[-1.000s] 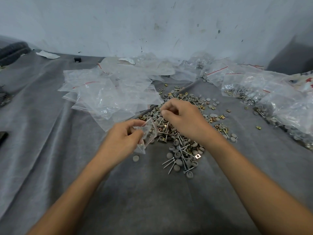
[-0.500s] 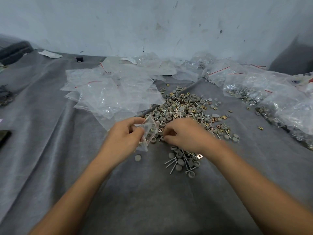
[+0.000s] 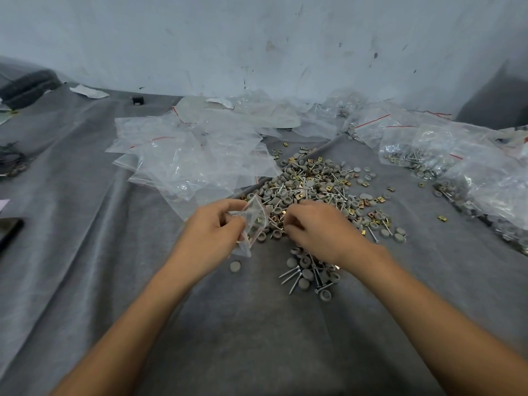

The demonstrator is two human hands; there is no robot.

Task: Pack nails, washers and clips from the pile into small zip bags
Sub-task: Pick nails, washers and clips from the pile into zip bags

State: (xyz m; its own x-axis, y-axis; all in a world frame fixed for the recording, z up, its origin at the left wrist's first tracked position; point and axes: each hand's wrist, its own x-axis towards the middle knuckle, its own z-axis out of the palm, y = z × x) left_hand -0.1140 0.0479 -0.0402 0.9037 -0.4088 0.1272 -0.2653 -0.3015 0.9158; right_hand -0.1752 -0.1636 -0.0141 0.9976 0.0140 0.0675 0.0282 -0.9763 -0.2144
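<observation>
A pile of grey washers, silver nails and gold clips [image 3: 317, 190] lies on the grey cloth [image 3: 85, 252] in the middle. My left hand [image 3: 213, 232] pinches a small clear zip bag [image 3: 254, 221] at the pile's left edge; the bag holds a few pieces and its mouth faces right. My right hand [image 3: 317, 227] rests on the near part of the pile, fingers curled down among the pieces right beside the bag's mouth. What the fingertips hold is hidden.
A heap of empty clear zip bags [image 3: 188, 155] lies behind my left hand. Filled bags [image 3: 445, 150] stretch along the right side. A lone grey washer [image 3: 235, 266] sits below the bag. A dark phone [image 3: 8, 230] lies at the left edge, and a wall rises behind.
My right hand came down from the top of the pile to its near part, close to the bag's mouth. My left hand kept holding the bag in about the same place.
</observation>
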